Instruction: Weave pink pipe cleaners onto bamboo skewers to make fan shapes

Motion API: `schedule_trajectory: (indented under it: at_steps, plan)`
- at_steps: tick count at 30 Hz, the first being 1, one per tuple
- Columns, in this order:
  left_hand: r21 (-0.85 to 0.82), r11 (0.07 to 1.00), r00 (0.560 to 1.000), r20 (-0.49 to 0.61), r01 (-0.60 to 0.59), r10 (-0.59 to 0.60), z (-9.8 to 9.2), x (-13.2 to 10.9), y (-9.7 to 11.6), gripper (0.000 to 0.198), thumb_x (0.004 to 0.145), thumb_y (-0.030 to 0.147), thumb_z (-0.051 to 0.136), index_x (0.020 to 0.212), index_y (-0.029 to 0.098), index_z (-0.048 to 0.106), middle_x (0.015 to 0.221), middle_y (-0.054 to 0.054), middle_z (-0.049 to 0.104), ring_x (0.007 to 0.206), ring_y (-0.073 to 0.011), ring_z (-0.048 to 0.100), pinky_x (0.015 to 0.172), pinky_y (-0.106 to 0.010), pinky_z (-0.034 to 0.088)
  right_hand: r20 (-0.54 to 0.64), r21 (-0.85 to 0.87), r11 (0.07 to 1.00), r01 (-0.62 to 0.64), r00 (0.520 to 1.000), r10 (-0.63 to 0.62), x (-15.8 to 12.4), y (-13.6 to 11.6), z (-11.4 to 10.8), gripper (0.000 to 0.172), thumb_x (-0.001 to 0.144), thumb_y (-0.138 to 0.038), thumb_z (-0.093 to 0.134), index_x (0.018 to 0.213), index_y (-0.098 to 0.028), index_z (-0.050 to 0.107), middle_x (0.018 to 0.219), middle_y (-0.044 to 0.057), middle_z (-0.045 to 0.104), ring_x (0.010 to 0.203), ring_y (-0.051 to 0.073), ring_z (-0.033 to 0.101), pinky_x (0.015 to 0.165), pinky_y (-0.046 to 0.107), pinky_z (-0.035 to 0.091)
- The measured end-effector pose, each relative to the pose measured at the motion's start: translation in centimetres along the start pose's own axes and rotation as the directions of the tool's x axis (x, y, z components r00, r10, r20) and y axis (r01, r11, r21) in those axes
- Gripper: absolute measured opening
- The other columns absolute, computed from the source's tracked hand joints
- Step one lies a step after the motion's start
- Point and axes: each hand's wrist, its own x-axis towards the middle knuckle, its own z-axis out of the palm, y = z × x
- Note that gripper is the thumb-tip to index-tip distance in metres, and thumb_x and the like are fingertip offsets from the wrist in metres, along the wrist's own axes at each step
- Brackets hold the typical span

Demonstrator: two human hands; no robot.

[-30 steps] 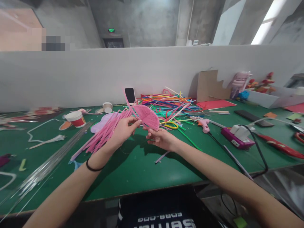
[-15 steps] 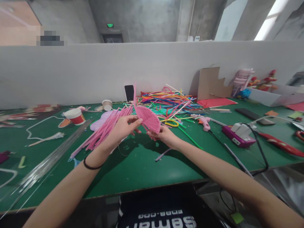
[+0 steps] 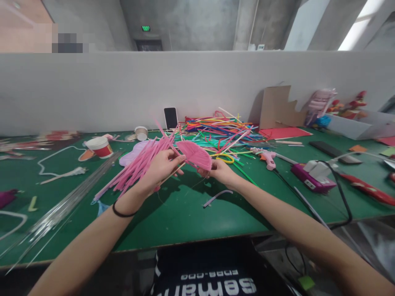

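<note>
A pink fan-shaped piece (image 3: 195, 154) made of pipe cleaners is held over the green table (image 3: 185, 222). My left hand (image 3: 168, 164) is closed on its left end, with a pink stem sticking up and left from the fingers. A thin light stick shows beneath that hand. On the right edge of the fan, my right hand (image 3: 219, 170) is closed, its fingertips partly behind the piece. Beside and behind my left hand lies a bundle of pink pipe cleaners (image 3: 135, 168). A short lilac pipe cleaner (image 3: 217, 198) rests below my right hand.
Behind are a multicoloured pipe cleaner pile (image 3: 219, 131) and a phone (image 3: 170, 119). At right are a pink glue gun (image 3: 269, 159), a purple power strip (image 3: 311, 179) and cardboard (image 3: 274, 107). A paper cup (image 3: 100, 147) and clear thin rods (image 3: 70, 197) are at left.
The fan-shaped piece has tilted flatter, and its pink stem now leans left instead of upright. A light stick now shows beneath my left hand. The view has shifted slightly.
</note>
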Motion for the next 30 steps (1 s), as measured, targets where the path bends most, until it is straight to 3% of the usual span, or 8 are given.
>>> schedule_trajectory:
  at_steps: [5,11,15,19,23,27,30]
  plan:
    - [-0.059,0.998,0.996,0.086,0.03,-0.025,-0.2,-0.2,0.0,0.041,0.078,0.055,0.07,0.085,0.014,0.067,0.077,-0.007,0.071,0.057,-0.0152,0.064,0.046,-0.024,0.052,0.007,-0.041,0.999,0.033,0.999,-0.033,-0.4,-0.5,-0.5,0.014,0.065,-0.027,0.069,0.072,-0.016,0.073,0.067,0.001,0.067,0.063,0.013,0.057,0.059,0.024,0.043]
    - [0.063,0.998,0.988,0.157,0.003,-0.013,-0.5,-0.3,0.2,0.04,0.081,0.053,0.065,0.078,0.015,0.074,0.073,-0.008,0.071,0.05,-0.0109,0.052,0.037,-0.019,0.036,0.046,-0.027,1.0,0.01,0.999,-0.009,-0.5,-0.5,-0.4,0.014,0.064,-0.022,0.067,0.076,-0.016,0.073,0.069,0.002,0.07,0.065,0.015,0.062,0.061,0.025,0.046]
    - [0.11,0.994,0.979,0.203,-0.007,-0.015,-0.7,-0.3,0.4,0.038,0.08,0.052,0.066,0.071,0.016,0.073,0.069,-0.007,0.07,0.048,-0.0104,0.05,0.039,-0.02,0.036,0.056,-0.034,0.999,-0.033,0.998,0.034,-0.4,-0.3,-0.4,0.014,0.062,-0.02,0.069,0.075,-0.015,0.073,0.067,0.001,0.07,0.062,0.014,0.062,0.061,0.026,0.048]
    - [0.061,0.998,0.99,0.139,-0.002,-0.006,-0.7,-0.1,0.1,0.039,0.076,0.054,0.07,0.069,0.016,0.07,0.067,-0.006,0.068,0.049,-0.0115,0.052,0.041,-0.021,0.041,0.086,-0.009,0.999,-0.051,0.995,0.052,-0.5,-0.4,-0.4,0.018,0.066,-0.021,0.07,0.083,-0.016,0.072,0.076,0.003,0.073,0.069,0.016,0.065,0.063,0.026,0.049]
    - [0.053,0.998,0.999,0.031,-0.012,0.011,-0.6,-0.2,0.1,0.039,0.077,0.054,0.068,0.066,0.016,0.067,0.054,-0.002,0.06,0.044,-0.01,0.047,0.037,-0.019,0.034,0.137,0.117,0.992,-0.039,0.99,0.022,-0.7,-1.1,-0.4,0.03,0.062,-0.017,0.073,0.092,-0.018,0.072,0.087,0.003,0.073,0.078,0.015,0.065,0.068,0.025,0.049]
    - [0.129,0.992,0.994,0.111,-0.005,-0.009,-0.3,-0.6,1.0,0.037,0.078,0.05,0.068,0.069,0.015,0.07,0.053,-0.001,0.06,0.043,-0.0092,0.045,0.038,-0.019,0.031,0.113,0.315,0.946,-0.076,0.993,0.042,-0.6,-1.4,-0.4,0.031,0.07,-0.03,0.073,0.099,-0.019,0.072,0.09,0.003,0.072,0.076,0.015,0.063,0.068,0.025,0.049]
    - [0.147,0.989,0.987,0.154,0.024,-0.047,0.1,-0.9,1.4,0.033,0.079,0.045,0.069,0.071,0.014,0.072,0.06,-0.003,0.067,0.047,-0.0105,0.052,0.041,-0.019,0.038,0.001,0.294,0.955,-0.044,0.999,0.046,-0.3,-1.0,-0.3,0.032,0.075,-0.043,0.075,0.094,-0.019,0.073,0.087,0.002,0.073,0.076,0.014,0.063,0.069,0.024,0.048]
